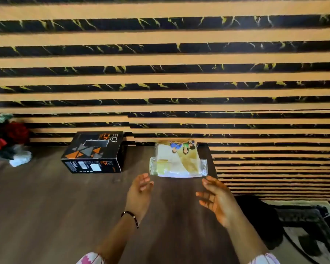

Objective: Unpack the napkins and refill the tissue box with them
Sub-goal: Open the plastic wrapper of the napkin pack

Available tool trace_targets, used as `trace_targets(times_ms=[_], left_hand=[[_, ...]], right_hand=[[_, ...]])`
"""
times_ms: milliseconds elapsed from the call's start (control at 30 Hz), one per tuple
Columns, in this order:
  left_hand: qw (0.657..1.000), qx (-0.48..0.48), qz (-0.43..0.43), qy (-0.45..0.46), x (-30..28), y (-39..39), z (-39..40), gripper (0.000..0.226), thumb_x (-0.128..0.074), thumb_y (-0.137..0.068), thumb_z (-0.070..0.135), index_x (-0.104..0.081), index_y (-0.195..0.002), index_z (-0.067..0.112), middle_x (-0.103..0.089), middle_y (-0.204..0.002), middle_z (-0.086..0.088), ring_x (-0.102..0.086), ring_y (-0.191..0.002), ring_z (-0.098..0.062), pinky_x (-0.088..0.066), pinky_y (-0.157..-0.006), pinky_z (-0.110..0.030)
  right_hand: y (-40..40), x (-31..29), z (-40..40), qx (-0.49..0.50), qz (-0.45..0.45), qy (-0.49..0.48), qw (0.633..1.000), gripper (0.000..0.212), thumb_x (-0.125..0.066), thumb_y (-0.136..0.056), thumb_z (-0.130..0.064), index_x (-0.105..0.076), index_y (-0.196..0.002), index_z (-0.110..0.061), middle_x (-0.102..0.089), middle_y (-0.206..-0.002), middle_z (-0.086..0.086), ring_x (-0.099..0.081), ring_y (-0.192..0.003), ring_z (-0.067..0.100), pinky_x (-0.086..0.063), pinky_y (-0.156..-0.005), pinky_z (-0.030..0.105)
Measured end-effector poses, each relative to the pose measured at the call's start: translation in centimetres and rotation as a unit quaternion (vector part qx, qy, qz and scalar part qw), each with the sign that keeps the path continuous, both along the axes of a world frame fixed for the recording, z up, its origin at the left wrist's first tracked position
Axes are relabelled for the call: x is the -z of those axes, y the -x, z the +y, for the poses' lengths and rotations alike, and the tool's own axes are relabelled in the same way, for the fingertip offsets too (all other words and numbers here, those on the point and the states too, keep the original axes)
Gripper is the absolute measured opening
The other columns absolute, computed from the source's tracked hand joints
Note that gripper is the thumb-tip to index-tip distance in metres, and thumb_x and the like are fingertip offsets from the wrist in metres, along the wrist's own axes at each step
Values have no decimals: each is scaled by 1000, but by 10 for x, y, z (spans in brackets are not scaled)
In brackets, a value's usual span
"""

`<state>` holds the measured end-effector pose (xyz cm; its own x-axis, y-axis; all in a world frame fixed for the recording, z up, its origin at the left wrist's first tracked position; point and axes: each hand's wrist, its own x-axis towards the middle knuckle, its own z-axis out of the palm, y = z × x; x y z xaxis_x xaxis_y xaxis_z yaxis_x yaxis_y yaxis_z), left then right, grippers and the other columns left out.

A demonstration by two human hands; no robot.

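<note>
Task looks barely started. The napkin pack (177, 161) lies flat on the dark wooden table (46, 206), far side, right of centre, close to the striped wall (160, 73). Its clear plastic wrapper looks intact; no napkins are out, as far as I can tell.

The tissue box (93, 152), black with orange and grey triangles, stands to the left of the pack, well apart from it, also near the wall. Its top has a dark slot; whether it's empty can't be seen from here. It looks closed.

Hands:
- left hand (140, 189): fingers loosely extended, holds nothing, fingertips just short of the pack's near left corner. A beaded bracelet (131, 217) is on the wrist.
- right hand (215, 195): fingers spread and relaxed, holds nothing, just beside the pack's near right corner. Contact is not evident.

Both hands flank the near edge of the pack, so my read is the step in hand is picking it up.

Still to do, judging by the layout: grab the pack, tear or peel the wrapper, pull out the stack, open the box, load the napkins, close it.

Other stuff: a bunch of red and dark flowers (6, 138) at the far left edge, a dark rug (303, 221) on the floor at the near right.
</note>
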<state>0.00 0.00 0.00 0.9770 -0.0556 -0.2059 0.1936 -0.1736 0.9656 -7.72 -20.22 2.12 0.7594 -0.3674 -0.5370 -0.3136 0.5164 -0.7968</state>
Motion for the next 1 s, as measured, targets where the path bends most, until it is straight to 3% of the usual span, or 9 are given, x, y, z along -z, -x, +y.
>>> trace_targets(times_ms=[133,300,400,667,900,1000], left_hand=[[999,5,18,-44,16,-30,-18,43,-56,-88,6,-42,-129,4,-52,-117,-3,-51,-102,-14,-41,-79,-16],[997,0,43,-66,34,-58,-31,45,-58,-87,9,-43,-129,5,-55,-120,-9,-54,-108,-21,-39,-90,-30],[996,0,47,-78,36,-59,-34,45,-58,-87,9,-42,-130,4,-54,-126,-12,-51,-119,-26,-38,-91,-28],[994,23,54,-87,32,-27,-12,51,-56,-89,14,-37,-134,4,-47,-138,-16,-48,-124,-27,-37,-93,-27],[992,55,62,-100,28,45,44,46,-60,-87,21,-42,-127,6,-54,-117,-6,-53,-109,-19,-41,-93,-30],[987,70,67,-126,28,78,69,51,-64,-79,39,-48,-119,12,-60,-109,-4,-59,-103,-21,-47,-93,-37]], right_hand=[[-29,18,-21,-4,24,4,1000,41,-54,-89,-7,-47,-127,-18,-61,-100,-1,-63,-81,25,-48,-70,38],[-52,33,-30,-33,31,16,999,52,-54,-91,-11,-37,-139,-21,-61,-102,-7,-63,-91,27,-50,-73,40],[-56,39,-27,-67,38,31,997,46,-51,-93,-13,-40,-136,-23,-60,-105,-7,-64,-94,27,-50,-78,42],[-25,36,-7,-93,43,42,994,38,-50,-94,-18,-45,-130,-25,-57,-123,1,-64,-96,28,-51,-77,40],[39,34,30,-129,50,60,989,39,-51,-93,-20,-44,-132,-25,-58,-110,-10,-64,-99,28,-53,-76,38],[64,37,43,-142,59,70,986,37,-51,-94,-20,-46,-130,-25,-57,-116,-6,-64,-99,28,-53,-74,36]])
